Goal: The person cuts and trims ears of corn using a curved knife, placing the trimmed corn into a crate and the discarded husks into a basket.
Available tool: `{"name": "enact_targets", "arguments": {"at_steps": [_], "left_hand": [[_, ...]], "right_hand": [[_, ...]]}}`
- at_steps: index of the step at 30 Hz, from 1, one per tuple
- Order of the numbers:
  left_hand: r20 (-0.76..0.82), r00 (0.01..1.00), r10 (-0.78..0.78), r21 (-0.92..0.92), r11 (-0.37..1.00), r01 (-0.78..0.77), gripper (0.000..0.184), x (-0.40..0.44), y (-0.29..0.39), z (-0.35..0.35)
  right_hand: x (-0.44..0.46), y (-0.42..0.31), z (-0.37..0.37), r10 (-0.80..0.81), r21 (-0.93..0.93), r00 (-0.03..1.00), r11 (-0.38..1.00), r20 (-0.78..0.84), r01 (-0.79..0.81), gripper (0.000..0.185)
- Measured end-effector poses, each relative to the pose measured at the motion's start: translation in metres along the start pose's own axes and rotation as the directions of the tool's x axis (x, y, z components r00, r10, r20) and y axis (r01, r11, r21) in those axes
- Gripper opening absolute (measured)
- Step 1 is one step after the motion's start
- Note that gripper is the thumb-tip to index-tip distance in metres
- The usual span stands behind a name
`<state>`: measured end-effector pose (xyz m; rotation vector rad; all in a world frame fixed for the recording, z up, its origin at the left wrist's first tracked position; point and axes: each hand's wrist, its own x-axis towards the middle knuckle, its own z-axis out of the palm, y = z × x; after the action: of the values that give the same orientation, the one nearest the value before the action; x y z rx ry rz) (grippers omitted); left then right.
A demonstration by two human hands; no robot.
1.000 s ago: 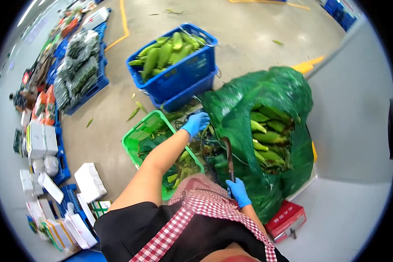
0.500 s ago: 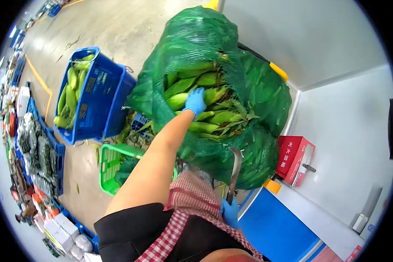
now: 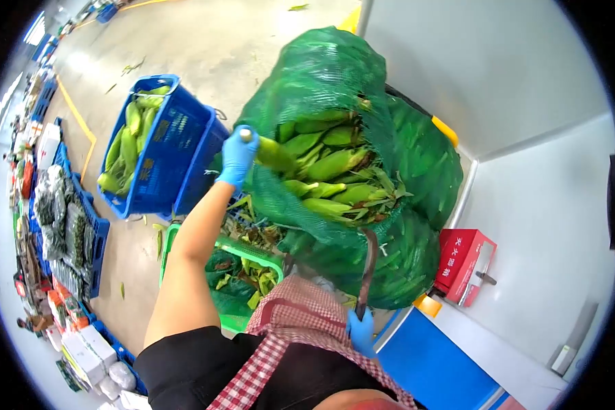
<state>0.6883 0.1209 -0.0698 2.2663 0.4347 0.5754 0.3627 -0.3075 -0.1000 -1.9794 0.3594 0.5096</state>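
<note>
My left hand, in a blue glove, is closed round the stem end of a green ear of corn at the left edge of the open net sack. More husked-in ears lie inside the green net sack. Low in the view, my right hand, also gloved in blue, grips the handle of a curved knife, its blade pointing up in front of the sack.
A blue crate of corn stands at the left. Below it, a green crate holds husk scraps. At the right are a red box and a grey wall. Bagged vegetables sit farther left.
My left hand has gone from the blue crate side into the sack, then back out leftward with an ear of corn. My right hand still holds the knife. The view has turned right.
</note>
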Motion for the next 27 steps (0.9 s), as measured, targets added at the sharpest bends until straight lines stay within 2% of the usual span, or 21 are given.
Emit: {"name": "enact_targets", "arguments": {"at_steps": [1, 2, 3, 5, 6, 7, 9, 10, 12, 13, 14, 15, 16, 18, 19, 20, 22, 24, 25, 26, 27], "left_hand": [[-0.087, 0.993, -0.076, -0.139, 0.988, 0.063, 0.011, -0.003, -0.005, -0.037], [-0.061, 0.981, -0.187, -0.32, 0.934, 0.158, 0.008, -0.011, 0.005, -0.082], [-0.118, 0.945, -0.304, -0.502, 0.839, 0.207, 0.007, -0.025, 0.009, -0.118], [-0.21, 0.868, -0.451, -0.655, 0.723, 0.218, 0.007, -0.062, 0.018, -0.188], [-0.261, 0.878, -0.401, -0.659, 0.739, 0.141, 0.007, -0.082, 0.016, -0.221], [-0.263, 0.829, -0.493, -0.707, 0.684, 0.181, 0.007, -0.105, 0.026, -0.252], [-0.291, 0.7, -0.652, -0.729, 0.625, 0.279, 0.008, -0.154, 0.034, -0.307], [-0.33, 0.655, -0.68, -0.702, 0.64, 0.312, 0.008, -0.179, 0.028, -0.328], [-0.407, 0.606, -0.683, -0.673, 0.673, 0.307, 0.008, -0.223, 0.017, -0.362], [-0.429, 0.564, -0.706, -0.659, 0.671, 0.339, 0.008, -0.242, 0.016, -0.378], [-0.45, 0.52, -0.726, -0.652, 0.665, 0.365, 0.009, -0.259, 0.016, -0.391], [-0.469, 0.474, -0.745, -0.648, 0.655, 0.388, 0.009, -0.275, 0.017, -0.403], [-0.491, 0.431, -0.757, -0.653, 0.648, 0.393, 0.01, -0.296, 0.019, -0.417], [-0.543, 0.361, -0.758, -0.653, 0.652, 0.386, 0.013, -0.324, 0.021, -0.457], [-0.552, 0.304, -0.776, -0.697, 0.63, 0.342, 0.017, -0.35, 0.006, -0.477], [-0.482, 0.358, -0.799, -0.79, 0.574, 0.217, 0.026, -0.381, -0.012, -0.495], [-0.515, 0.415, -0.75, -0.857, 0.466, -0.221, 0.043, -0.403, -0.035, -0.491], [-0.393, 0.471, -0.79, -0.885, 0.187, -0.426, 0.071, -0.39, -0.021, -0.439], [-0.387, 0.571, -0.724, -0.891, 0.133, -0.434, 0.071, -0.383, -0.02, -0.403], [-0.344, 0.631, -0.696, -0.871, -0.014, -0.49, 0.064, -0.37, 0.004, -0.385], [-0.381, 0.499, -0.778, -0.774, -0.027, -0.632, 0.06, -0.372, -0.032, -0.37]], "right_hand": [[0.003, -0.012, 0.0, -0.05, -0.066, 0.999, 0.996, 0.014, 0.051, 0.013], [0.015, -0.054, -0.003, 0.053, 0.004, 0.998, 0.999, 0.04, -0.053, 0.014], [0.022, -0.079, 0.001, 0.008, 0.087, 0.999, 0.996, 0.041, -0.012, 0.015], [0.046, -0.102, 0.016, -0.193, -0.116, 0.981, 0.975, 0.002, 0.192, 0.017], [0.052, -0.134, 0.023, -0.258, -0.116, 0.966, 0.959, 0.01, 0.257, 0.017], [0.06, -0.158, 0.032, -0.398, -0.117, 0.918, 0.911, 0.009, 0.396, 0.016], [0.037, -0.252, 0.054, -0.34, 0.319, 0.941, 0.892, 0.003, 0.321, 0.017], [0.03, -0.278, 0.074, -0.415, 0.541, 0.909, 0.761, -0.018, 0.359, 0.015], [0.029, -0.282, 0.13, -0.564, 0.653, 0.825, 0.615, -0.027, 0.442, 0.018], [0.025, -0.264, 0.159, -0.663, 0.349, 0.738, 0.725, 0.122, 0.594, 0.021], [0.026, -0.242, 0.186, -0.707, 0.018, 0.642, 0.676, 0.295, 0.737, 0.026], [0.03, -0.216, 0.198, -0.412, -0.144, 0.563, 0.702, 0.716, 0.697, 0.031], [0.033, -0.185, 0.198, 0.03, -0.318, 0.388, 0.634, 0.921, 0.705, 0.038], [0.035, -0.133, 0.193, 0.087, -0.345, 0.395, 0.68, 0.914, 0.647, 0.043], [0.052, -0.137, 0.201, 0.009, -0.37, 0.491, 0.67, 0.871, 0.644, 0.035], [0.057, -0.131, 0.199, -0.051, -0.404, 0.586, 0.677, 0.809, 0.616, 0.031], [0.039, -0.197, 0.189, 0.104, -0.282, 0.599, 0.936, 0.794, 0.212, 0.02], [0.036, -0.228, 0.192, 0.126, -0.294, 0.577, 0.933, 0.807, 0.209, 0.014], [0.029, -0.239, 0.194, 0.116, -0.295, 0.592, 0.931, 0.798, 0.214, 0.017], [0.023, -0.246, 0.197, 0.074, -0.262, 0.583, 0.933, 0.809, 0.245, 0.017], [0.016, -0.252, 0.2, 0.035, -0.233, 0.573, 0.933, 0.819, 0.276, 0.017]]}}
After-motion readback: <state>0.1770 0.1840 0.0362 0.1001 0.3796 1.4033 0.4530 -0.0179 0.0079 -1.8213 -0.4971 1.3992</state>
